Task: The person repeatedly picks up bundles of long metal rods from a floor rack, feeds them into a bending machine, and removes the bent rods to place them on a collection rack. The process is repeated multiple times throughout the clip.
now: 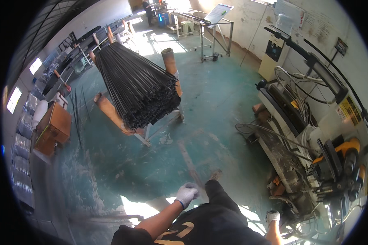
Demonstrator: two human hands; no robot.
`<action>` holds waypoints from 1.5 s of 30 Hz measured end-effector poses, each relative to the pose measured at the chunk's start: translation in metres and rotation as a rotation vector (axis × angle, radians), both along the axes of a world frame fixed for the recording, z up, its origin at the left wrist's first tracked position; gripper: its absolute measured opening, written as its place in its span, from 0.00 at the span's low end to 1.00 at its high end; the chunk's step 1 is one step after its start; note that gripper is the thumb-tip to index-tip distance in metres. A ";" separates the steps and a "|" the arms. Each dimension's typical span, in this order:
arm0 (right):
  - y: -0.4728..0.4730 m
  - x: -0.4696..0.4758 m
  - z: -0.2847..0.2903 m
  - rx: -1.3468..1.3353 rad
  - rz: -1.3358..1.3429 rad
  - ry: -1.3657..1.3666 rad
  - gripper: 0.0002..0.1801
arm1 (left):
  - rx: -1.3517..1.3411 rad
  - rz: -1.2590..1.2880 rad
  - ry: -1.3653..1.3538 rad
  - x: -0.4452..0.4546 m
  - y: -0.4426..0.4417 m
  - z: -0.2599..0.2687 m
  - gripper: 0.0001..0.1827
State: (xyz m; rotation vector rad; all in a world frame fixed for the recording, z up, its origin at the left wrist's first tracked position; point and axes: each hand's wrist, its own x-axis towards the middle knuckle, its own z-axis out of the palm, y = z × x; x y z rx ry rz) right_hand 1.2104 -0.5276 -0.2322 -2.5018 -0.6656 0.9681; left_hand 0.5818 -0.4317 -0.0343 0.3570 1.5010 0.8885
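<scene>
My left hand (187, 195), in a white knit glove with a blue cuff edge, hangs in front of my body with its fingers curled in. Nothing shows in it. At the lower right is my right hand (273, 217), also gloved in white, low beside the machine's base. A dark patch shows at its fingers, and whether it holds anything is unclear. Ahead of me a large bundle of thin black rods (141, 85) rests on a metal rack (148, 137). Brown cardboard tubes (109, 111) sleeve the rack's uprights. Both hands are apart from the bundle.
A machine (322, 119) with hoses and cables lines the right side. Wooden boxes (53, 127) and wrapped stacks (22, 153) stand left. Loose rods (75, 113) lie on the green floor (135, 165). A wheeled frame (214, 36) and a person (147, 12) are at the back.
</scene>
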 end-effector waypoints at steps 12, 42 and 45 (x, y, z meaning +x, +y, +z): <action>0.430 -0.326 0.059 -0.024 0.812 -0.142 0.28 | 0.109 0.167 0.280 -0.151 0.178 0.079 0.18; 0.690 -1.072 0.328 0.167 1.453 -0.542 0.64 | 0.270 0.479 0.051 -0.491 0.338 0.078 0.14; 0.696 -1.079 0.330 0.137 1.501 -0.479 0.53 | 0.191 0.564 -0.035 -0.498 0.340 0.052 0.14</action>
